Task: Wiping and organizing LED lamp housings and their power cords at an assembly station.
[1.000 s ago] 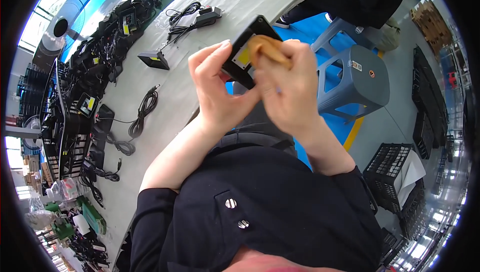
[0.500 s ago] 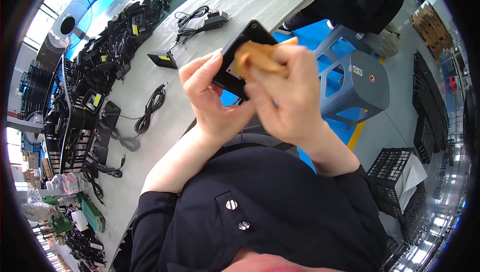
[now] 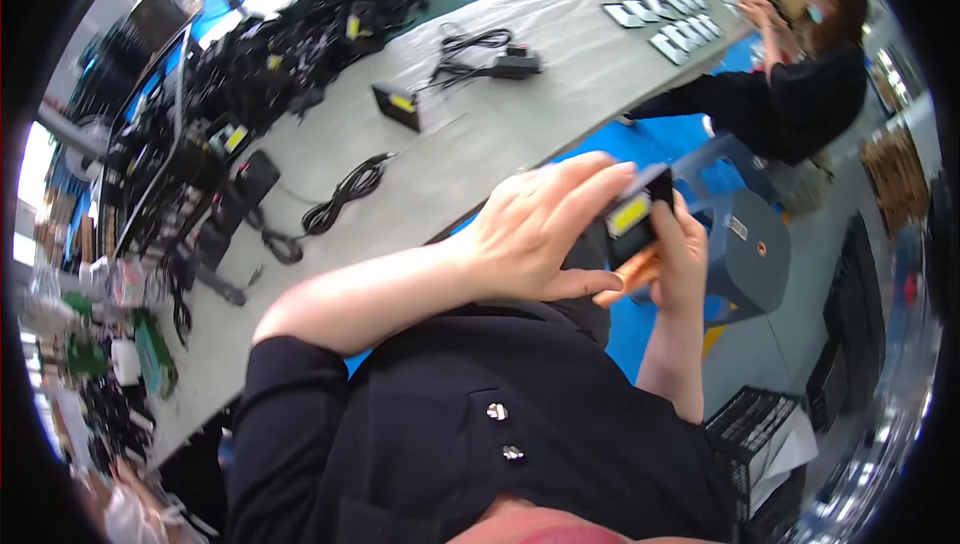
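Centre right of the frame: both hands are meeting over a small black device with a yellow panel point(image 3: 632, 216). The left hand point(image 3: 530, 234) is curling around the device from the left, fingers point(image 3: 590, 176) wrapping over its top edge and thumb lying along beneath it. The right hand point(image 3: 680, 259) is coming up from below right, fingers pressing against the device's lower and right side, gripping it; an orange-tan patch is showing under the device at the right palm, and I cannot tell what it is. The device is being held in the air, above the blue floor point(image 3: 640, 144) and just left of a grey plastic stool point(image 3: 750, 254).

Upper left and centre: a long grey worktable point(image 3: 480, 159) is carrying a coiled black cable point(image 3: 345, 194), a black box with a yellow label point(image 3: 397, 106), and a power adapter with cord point(image 3: 490, 59). A heap of black devices and cables point(image 3: 280, 54) is lying along the table's far left edge. Flat grey plates point(image 3: 670, 24) are lying in rows at the upper right end.

Upper right: another person in dark clothing point(image 3: 800, 94) is sitting at that end, hands on the table. Lower right: a black crate point(image 3: 750, 424) is standing on the floor.
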Available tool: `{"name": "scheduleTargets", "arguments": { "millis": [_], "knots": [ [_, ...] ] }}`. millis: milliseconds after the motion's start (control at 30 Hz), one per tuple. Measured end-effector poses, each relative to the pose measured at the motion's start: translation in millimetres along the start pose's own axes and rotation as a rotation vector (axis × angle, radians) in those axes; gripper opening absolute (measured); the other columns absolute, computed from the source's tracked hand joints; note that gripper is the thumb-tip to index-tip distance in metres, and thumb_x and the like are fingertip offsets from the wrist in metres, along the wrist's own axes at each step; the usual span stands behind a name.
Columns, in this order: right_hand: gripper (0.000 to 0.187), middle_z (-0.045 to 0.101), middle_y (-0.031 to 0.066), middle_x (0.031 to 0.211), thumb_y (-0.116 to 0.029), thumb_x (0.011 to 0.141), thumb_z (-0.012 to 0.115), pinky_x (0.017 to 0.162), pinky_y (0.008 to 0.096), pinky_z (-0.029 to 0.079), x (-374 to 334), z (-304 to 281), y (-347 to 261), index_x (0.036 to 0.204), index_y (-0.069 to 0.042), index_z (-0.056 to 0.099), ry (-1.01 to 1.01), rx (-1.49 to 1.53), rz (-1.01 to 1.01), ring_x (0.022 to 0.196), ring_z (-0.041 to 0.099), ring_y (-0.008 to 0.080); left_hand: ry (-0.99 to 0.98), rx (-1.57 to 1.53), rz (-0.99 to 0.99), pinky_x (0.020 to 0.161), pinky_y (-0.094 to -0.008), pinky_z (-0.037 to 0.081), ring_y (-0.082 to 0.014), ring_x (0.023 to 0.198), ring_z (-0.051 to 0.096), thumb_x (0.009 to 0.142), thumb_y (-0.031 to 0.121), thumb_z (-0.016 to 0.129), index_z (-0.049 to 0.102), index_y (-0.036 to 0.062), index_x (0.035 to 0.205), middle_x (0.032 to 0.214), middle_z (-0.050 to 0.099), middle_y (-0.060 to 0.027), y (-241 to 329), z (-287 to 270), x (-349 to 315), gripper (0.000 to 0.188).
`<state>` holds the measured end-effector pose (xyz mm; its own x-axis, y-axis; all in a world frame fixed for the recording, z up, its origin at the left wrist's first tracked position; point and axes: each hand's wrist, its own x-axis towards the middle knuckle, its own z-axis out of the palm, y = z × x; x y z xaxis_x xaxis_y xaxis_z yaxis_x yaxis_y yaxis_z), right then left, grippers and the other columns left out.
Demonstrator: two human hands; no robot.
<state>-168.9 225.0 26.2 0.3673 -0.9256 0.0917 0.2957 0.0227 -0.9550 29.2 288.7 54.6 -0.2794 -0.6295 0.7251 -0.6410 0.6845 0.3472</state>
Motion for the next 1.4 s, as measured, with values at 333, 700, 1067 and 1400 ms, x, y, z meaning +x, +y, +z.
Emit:
{"name": "scheduleTargets", "arguments": {
  "millis": [333,700,1067,1400],
  "knots": [
    [0.019,0.061,-0.001,0.084,-0.024,0.097,0.053,0.066,0.0195,0.05,-28.5,-83.2,10.7,0.098,-0.006,0.059,0.218,-0.152,-0.013,0.074,0.061,0.0058,-0.652,1.008,0.099,0.115,-0.049,0.011,-0.0178,0.141,0.023,0.093,0.04,0.047,0.045,0.0158,0.137,0.151,0.031,0.0006,-198.5,-26.7,-0.2,0.05],
    [0.014,0.053,-0.0038,0.079,-0.015,0.097,0.053,0.066,0.019,0.043,26.6,-114.3,14.8,0.089,-0.005,0.059,0.341,-0.11,-0.058,0.071,0.052,0.002,-0.446,0.87,0.055,0.11,-0.0487,0.025,-0.0257,0.129,0.041,0.08,0.016,0.063,0.056,0.0132,0.113,0.13,0.049,-0.0087,-263.7,-52.5,32.1,0.034],
    [0.019,0.052,0.0049,0.091,-0.005,0.09,0.055,0.07,0.0226,0.039,71.1,-205.8,42.9,0.099,0.006,0.067,0.641,-0.152,0.084,0.082,0.049,0.0099,-0.228,0.444,0.254,0.105,-0.0447,0.032,-0.0311,0.125,0.044,0.09,0.042,0.052,0.054,0.0064,0.124,0.13,0.052,-0.0139,-345.7,275.0,356.5,0.049],
    [0.02,0.05,0.0039,0.095,-0.008,0.094,0.051,0.075,0.02,0.04,35.4,-260.8,69.8,0.102,0.005,0.063,0.887,-0.269,0.145,0.086,0.049,0.0088,-0.964,0.55,0.162,0.113,-0.0418,0.024,-0.0393,0.135,0.031,0.092,0.051,0.041,0.036,0.0039,0.141,0.146,0.033,-0.0243,-463.7,434.7,449.1,0.068]
  ]
}}
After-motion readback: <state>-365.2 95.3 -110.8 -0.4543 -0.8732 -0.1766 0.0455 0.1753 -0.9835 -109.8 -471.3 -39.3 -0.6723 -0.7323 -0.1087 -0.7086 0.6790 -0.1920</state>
